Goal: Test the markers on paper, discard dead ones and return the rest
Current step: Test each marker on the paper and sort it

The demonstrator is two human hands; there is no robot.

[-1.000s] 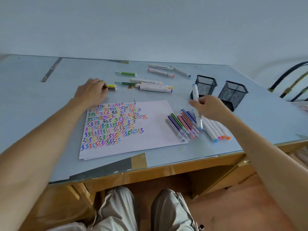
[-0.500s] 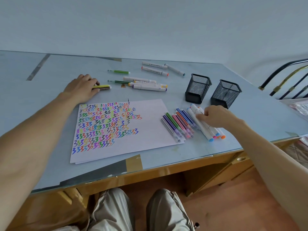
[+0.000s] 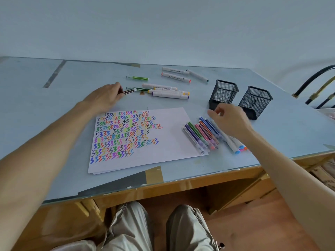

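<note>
Your left hand [image 3: 105, 97] lies on the table [image 3: 36, 113] beyond the paper [image 3: 170, 140], its fingers curled around one end of a dark striped marker [image 3: 129, 91] whose pale tip points right, toward a green marker [image 3: 140, 89] lying just beside it. Your right hand [image 3: 230, 120] hovers over the near row of markers, fingers loosely curled with the thumb and forefinger close together; you hold nothing in it that can be made out. Below that hand, a row of thin coloured markers [image 3: 201, 135] lies side by side just off the paper's right edge, and a few thick white markers [image 3: 233, 144] with blue, pink and orange ends lie partly hidden under your wrist. Directly behind your right hand stand two black mesh pen cups [image 3: 223, 93], close together, the left one partly covered by your fingers. Farther back, three thick white markers [image 3: 167, 91] lie stacked close beside the green one, a lone light green marker [image 3: 138, 78] lies behind them, and another three white markers [image 3: 178, 75] lie near the table's far edge. The paper is filled on its left half with rows of coloured squiggles. A dark curved chair back [image 3: 315, 77] shows at the right edge, well apart from the cups.
</note>
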